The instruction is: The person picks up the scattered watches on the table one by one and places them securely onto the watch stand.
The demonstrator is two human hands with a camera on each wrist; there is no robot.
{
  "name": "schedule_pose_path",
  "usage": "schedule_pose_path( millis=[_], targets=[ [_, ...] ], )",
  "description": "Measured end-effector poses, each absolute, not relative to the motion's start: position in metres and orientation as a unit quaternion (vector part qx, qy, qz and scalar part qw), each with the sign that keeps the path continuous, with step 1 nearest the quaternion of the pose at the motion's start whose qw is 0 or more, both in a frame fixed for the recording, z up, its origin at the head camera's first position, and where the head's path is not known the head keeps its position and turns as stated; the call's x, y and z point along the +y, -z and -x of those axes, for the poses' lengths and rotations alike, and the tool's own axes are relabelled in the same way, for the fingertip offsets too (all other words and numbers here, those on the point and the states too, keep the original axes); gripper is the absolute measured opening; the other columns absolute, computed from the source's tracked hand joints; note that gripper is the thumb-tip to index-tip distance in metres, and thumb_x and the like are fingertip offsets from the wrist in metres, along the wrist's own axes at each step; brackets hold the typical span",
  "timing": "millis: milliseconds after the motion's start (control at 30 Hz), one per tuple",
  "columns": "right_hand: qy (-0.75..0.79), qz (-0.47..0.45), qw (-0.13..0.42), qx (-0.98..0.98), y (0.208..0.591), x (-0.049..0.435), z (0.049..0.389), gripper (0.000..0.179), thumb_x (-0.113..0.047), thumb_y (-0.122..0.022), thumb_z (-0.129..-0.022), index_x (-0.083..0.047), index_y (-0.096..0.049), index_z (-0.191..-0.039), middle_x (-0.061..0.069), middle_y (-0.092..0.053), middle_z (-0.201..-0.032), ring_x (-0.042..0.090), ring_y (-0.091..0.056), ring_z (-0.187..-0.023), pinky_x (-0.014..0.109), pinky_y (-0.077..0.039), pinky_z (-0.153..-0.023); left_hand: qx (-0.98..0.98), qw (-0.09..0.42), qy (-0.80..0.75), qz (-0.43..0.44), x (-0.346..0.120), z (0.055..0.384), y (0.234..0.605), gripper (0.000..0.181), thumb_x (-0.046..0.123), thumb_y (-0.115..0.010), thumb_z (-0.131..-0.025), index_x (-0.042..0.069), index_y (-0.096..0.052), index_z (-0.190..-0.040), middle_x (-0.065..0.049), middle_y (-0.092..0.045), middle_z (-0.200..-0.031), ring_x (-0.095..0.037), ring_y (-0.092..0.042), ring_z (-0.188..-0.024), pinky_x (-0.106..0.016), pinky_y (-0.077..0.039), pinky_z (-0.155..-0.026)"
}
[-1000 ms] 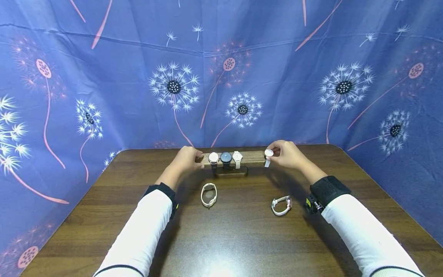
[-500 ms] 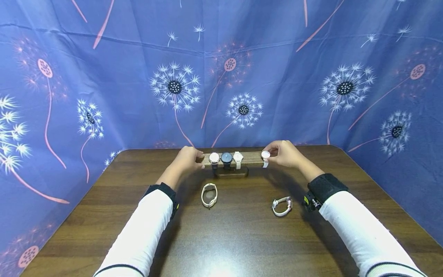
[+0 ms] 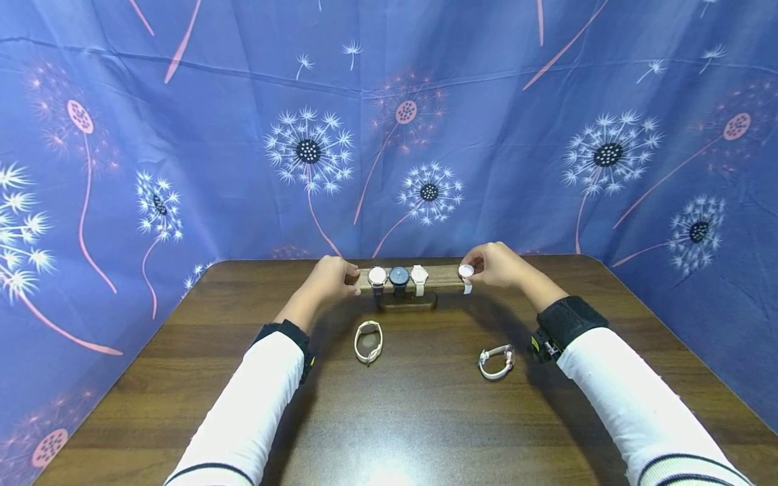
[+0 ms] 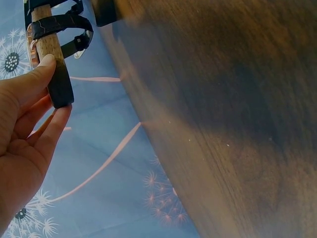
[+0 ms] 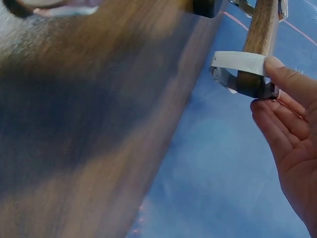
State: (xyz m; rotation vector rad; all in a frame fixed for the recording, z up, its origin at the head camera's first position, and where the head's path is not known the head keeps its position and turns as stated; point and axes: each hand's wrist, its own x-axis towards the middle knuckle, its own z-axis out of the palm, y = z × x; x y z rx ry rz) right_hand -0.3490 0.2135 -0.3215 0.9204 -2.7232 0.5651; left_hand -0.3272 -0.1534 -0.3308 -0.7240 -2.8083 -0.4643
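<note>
- Head: a white watch (image 3: 466,271), pinched by the right hand (image 3: 497,266), has been slid inward on the bar (image 3: 444,276) near the tabletop (image 3: 425,405)'s far edge, joining three watches (image 3: 399,276); two loose watches (image 3: 368,328) lie nearer.
- Left wrist: one bar end is pinched by the left hand (image 4: 22,153).
- Right wrist: the strap (image 5: 240,61) is looped round.

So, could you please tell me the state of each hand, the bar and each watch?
Bar: roughly level, above base
Gold-rimmed watch: on bar, face showing
Blue-faced watch: on bar, face showing
Inner white watch: on bar, face showing
End watch: looped round bar
Left loose watch: on table, looped
Right loose watch: on table, looped
Left hand: grips bar
Right hand: pinches end watch
</note>
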Motion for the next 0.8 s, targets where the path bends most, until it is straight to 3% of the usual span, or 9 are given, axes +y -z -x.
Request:
schedule_pose_path(
  millis=[300,533,633,800],
  targets=[
    [-0.150,-0.318,0.072,-0.933,0.3129,0.2088,0.3499,0.029,-0.011,-0.088,-0.068,-0.004,-0.071,-0.090,0.001,-0.071,-0.081,0.016,-0.067,-0.075,0.037,-0.055,-0.070,-0.948,0.112,0.152,0.257,-0.1538,0.3277,0.3304,0.037,0.017,-0.083,-0.078,0.000,-0.073,-0.109,-0.013,-0.067,-0.119,-0.033,-0.061,-0.113,-0.040,-0.045,-0.101],
    [-0.122,-0.328,0.063,-0.935,0.3110,0.2072,0.3525,0.045,-0.013,-0.088,-0.069,0.005,-0.071,-0.107,0.010,-0.073,-0.090,0.020,-0.069,-0.079,0.037,-0.056,-0.073,-0.946,0.113,0.152,0.263,-0.1533,0.3266,0.3320,0.034,0.017,-0.082,-0.078,0.001,-0.074,-0.106,-0.015,-0.067,-0.118,-0.033,-0.062,-0.111,-0.041,-0.047,-0.100],
    [-0.120,-0.336,0.068,-0.932,0.3111,0.2073,0.3530,0.040,-0.011,-0.087,-0.069,0.006,-0.073,-0.102,0.011,-0.074,-0.088,0.020,-0.070,-0.077,0.036,-0.057,-0.070,-0.945,0.118,0.151,0.266,-0.1527,0.3261,0.3314,0.027,0.016,-0.083,-0.077,0.002,-0.077,-0.099,-0.014,-0.068,-0.116,-0.032,-0.064,-0.110,-0.041,-0.048,-0.098],
    [-0.127,-0.358,0.085,-0.921,0.3112,0.2081,0.3524,0.033,-0.009,-0.086,-0.071,0.004,-0.074,-0.099,0.011,-0.074,-0.088,0.019,-0.069,-0.075,0.035,-0.057,-0.068,-0.947,0.115,0.148,0.262,-0.1530,0.3260,0.3282,0.028,0.016,-0.083,-0.077,0.002,-0.076,-0.101,-0.013,-0.068,-0.118,-0.032,-0.063,-0.111,-0.040,-0.047,-0.100]
  ],
)
